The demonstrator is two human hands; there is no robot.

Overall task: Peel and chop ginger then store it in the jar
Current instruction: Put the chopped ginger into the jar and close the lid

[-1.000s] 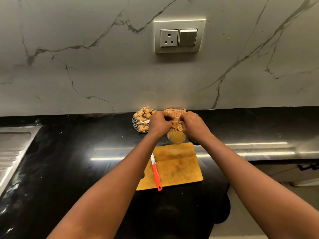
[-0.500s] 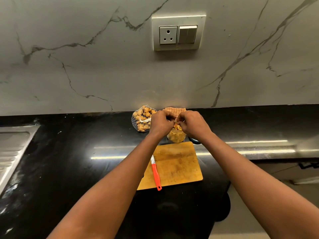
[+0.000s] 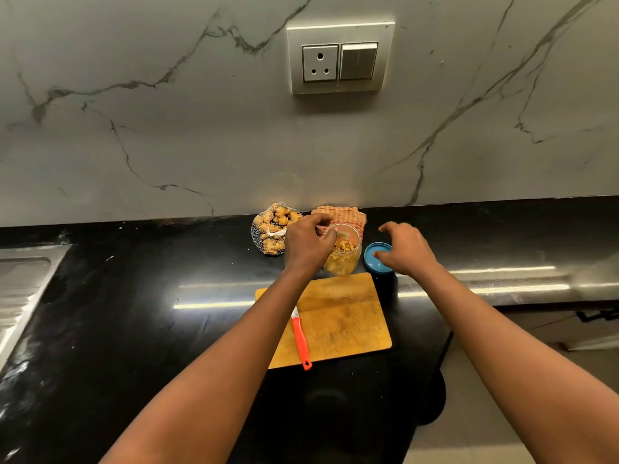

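A clear jar (image 3: 345,259) with chopped ginger inside stands uncapped just beyond the wooden cutting board (image 3: 345,323). My left hand (image 3: 306,247) curls around the jar's left side, fingers at its rim. The jar's blue lid (image 3: 374,261) lies flat on the black counter right of the jar. My right hand (image 3: 403,251) hovers over the lid with fingers spread, the thumb close to its top. A mesh bag of whole ginger (image 3: 270,229) lies left of the jar, by the wall.
An orange-handled knife (image 3: 300,339) rests on the board's left side. A checked cloth (image 3: 338,214) is bunched behind the jar. A steel sink drainboard (image 3: 23,289) sits far left. The counter's front edge drops off at lower right.
Both hands were together over the jar's mouth. Now the right hand has moved right, over the blue lid, and the left hand stays on the jar.
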